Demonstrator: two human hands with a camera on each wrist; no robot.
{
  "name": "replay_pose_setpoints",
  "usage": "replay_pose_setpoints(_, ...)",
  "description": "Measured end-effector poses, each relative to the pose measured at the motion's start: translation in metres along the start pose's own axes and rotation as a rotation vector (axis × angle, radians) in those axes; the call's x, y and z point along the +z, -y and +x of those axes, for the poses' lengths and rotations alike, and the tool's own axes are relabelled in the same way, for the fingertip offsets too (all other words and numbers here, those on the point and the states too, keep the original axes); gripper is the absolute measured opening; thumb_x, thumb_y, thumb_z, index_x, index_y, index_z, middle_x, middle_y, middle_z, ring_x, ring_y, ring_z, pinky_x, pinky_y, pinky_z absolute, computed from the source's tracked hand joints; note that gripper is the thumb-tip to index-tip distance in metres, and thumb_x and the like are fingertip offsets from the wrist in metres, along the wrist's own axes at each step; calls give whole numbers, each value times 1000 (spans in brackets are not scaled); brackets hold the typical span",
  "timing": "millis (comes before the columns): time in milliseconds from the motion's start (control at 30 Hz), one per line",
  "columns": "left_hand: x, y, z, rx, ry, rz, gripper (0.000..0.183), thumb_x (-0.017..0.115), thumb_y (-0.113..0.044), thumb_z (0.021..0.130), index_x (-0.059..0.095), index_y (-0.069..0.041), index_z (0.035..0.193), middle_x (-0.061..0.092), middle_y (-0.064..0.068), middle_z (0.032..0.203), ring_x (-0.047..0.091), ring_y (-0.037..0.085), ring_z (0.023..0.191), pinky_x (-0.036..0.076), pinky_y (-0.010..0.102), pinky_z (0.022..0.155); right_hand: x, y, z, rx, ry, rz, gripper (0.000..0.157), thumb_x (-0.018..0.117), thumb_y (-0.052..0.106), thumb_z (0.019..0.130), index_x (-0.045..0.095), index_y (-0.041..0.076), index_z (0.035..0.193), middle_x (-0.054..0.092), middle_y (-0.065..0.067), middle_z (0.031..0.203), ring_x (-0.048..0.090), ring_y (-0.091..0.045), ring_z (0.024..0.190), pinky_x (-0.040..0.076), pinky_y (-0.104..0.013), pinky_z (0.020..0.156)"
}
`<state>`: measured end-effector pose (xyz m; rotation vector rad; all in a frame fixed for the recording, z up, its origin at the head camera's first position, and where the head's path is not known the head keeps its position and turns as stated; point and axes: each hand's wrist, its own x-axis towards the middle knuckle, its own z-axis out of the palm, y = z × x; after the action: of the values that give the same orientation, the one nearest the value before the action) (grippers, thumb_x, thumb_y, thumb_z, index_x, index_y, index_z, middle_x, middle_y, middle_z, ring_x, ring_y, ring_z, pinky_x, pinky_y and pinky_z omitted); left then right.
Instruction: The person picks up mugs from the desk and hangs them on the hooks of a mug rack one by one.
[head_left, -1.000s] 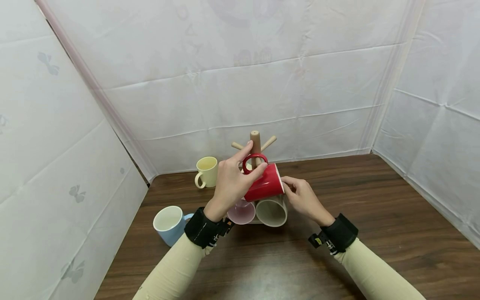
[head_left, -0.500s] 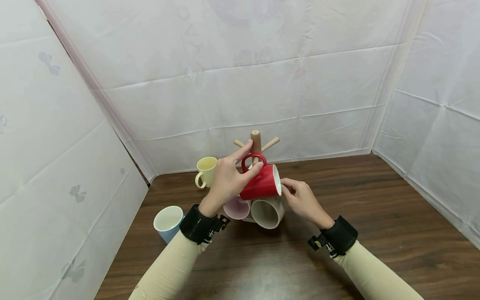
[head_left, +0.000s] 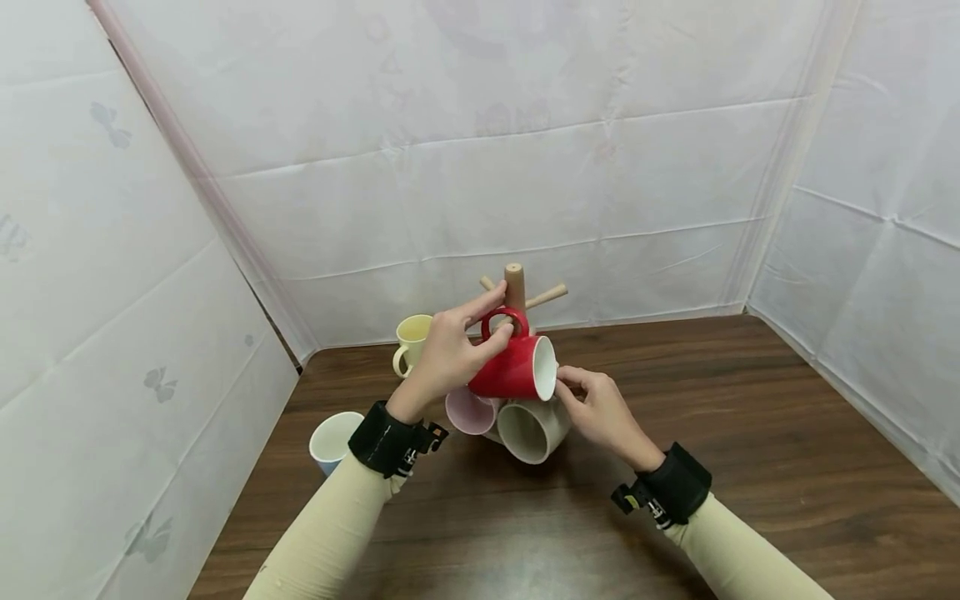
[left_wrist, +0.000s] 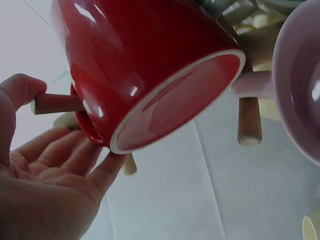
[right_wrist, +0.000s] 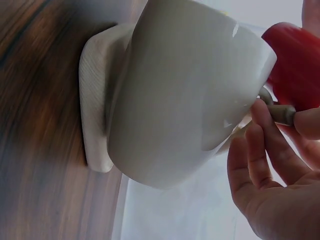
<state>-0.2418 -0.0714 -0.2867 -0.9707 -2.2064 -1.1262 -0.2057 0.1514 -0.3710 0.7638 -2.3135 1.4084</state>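
A wooden mug tree (head_left: pixel 514 283) holds a red mug (head_left: pixel 510 372), hung on its side with a peg through the handle. My left hand (head_left: pixel 452 354) grips that peg (left_wrist: pixel 57 103), thumb on its tip, fingers by the red handle and the post. Below hang a pink mug (head_left: pixel 472 412) and a grey-white mug (head_left: pixel 528 429), mouths toward me. At the right side, my right hand (head_left: pixel 603 410) pinches another peg (right_wrist: pixel 281 115) between thumb and fingers, beside the grey-white mug. The far side of the tree is hidden behind the mugs.
On the brown wood table (head_left: pixel 675 375), a yellow mug (head_left: pixel 413 337) stands upright behind my left hand. A blue mug (head_left: pixel 332 437) stands at the left, partly covered by my left forearm. White cloth walls (head_left: pixel 600 192) enclose the back and sides.
The mug tree has turned: its front mugs have swung left and its back pegs right. The red mug's mouth faces me more. My left hand has shifted left; the right stays at its peg.
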Motion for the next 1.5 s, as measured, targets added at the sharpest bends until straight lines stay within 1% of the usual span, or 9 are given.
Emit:
replay_pose_setpoints(267, -5, -1, 5, 33, 76, -43, 47, 57, -18, 90, 47, -12, 136, 57, 5, 125, 53, 15, 110, 49, 39, 84, 6, -19, -5, -26, -7, -11, 15, 58, 22, 92, 66, 22, 105, 64, 10, 94, 58, -6, 84, 52, -32, 69)
replay_pose_setpoints(600, -21, -38, 12, 29, 146, -109, 45, 49, 8, 86, 45, 7, 131, 52, 21, 126, 51, 29, 113, 47, 43, 87, 14, -15, -5, -47, -43, -27, 13, 64, 24, 88, 69, 23, 100, 65, 12, 95, 59, -5, 86, 53, -30, 69)
replay_pose_setpoints(700, -23, -41, 14, 40, 148, -106, 44, 48, 10, 84, 47, 9, 128, 53, 23, 124, 52, 30, 112, 49, 36, 79, 16, -12, -4, -61, -47, -35, 14, 65, 24, 87, 70, 23, 100, 66, 12, 93, 59, -5, 85, 52, -30, 67)
replay_pose_setpoints(800, -24, -38, 16, 58, 160, -95, 44, 48, 11, 84, 47, 9, 128, 54, 23, 123, 54, 27, 108, 44, 26, 57, 20, -8, -4, -65, -51, -37, 13, 65, 25, 87, 70, 25, 99, 65, 14, 91, 59, -4, 83, 52, -31, 66)
replay_pose_setpoints(900, -25, -33, 18, 78, 179, -91, 45, 47, 11, 84, 47, 8, 128, 54, 22, 123, 55, 24, 106, 31, 25, 46, 25, -6, -3, -63, -68, -49, 12, 66, 26, 86, 71, 26, 97, 65, 15, 88, 58, -3, 80, 52, -30, 64)
replay_pose_setpoints(1167, -20, -20, 22, 149, 145, -66, 45, 45, 17, 81, 50, 7, 125, 57, 20, 120, 59, 26, 98, 30, 28, 42, 37, -1, -2, -84, -98, -42, 11, 67, 24, 85, 72, 23, 95, 66, 13, 93, 59, -2, 86, 52, -28, 66)
replay_pose_setpoints(1300, -17, -4, 23, 131, 143, -37, 47, 45, 14, 83, 50, -2, 127, 57, 10, 123, 60, 19, 91, 27, 27, 39, 40, 1, -2, -72, -86, -16, 12, 66, 22, 86, 71, 22, 97, 66, 12, 97, 59, -2, 89, 52, -27, 68)
replay_pose_setpoints(1433, -15, 0, 22, 106, 121, 10, 46, 47, 6, 85, 51, -8, 129, 57, 3, 124, 59, 12, 84, 29, 24, 39, 39, 1, -3, -79, -62, 3, 15, 65, 21, 87, 70, 21, 101, 66, 11, 99, 59, -3, 89, 52, -26, 69)
replay_pose_setpoints(1500, -14, -2, 21, 97, 96, 44, 46, 49, 1, 87, 51, -11, 131, 57, 1, 124, 54, 7, 64, 31, 24, 39, 37, 1, -3, -95, -48, 10, 15, 65, 20, 87, 70, 21, 101, 66, 10, 98, 60, -4, 87, 52, -26, 67)
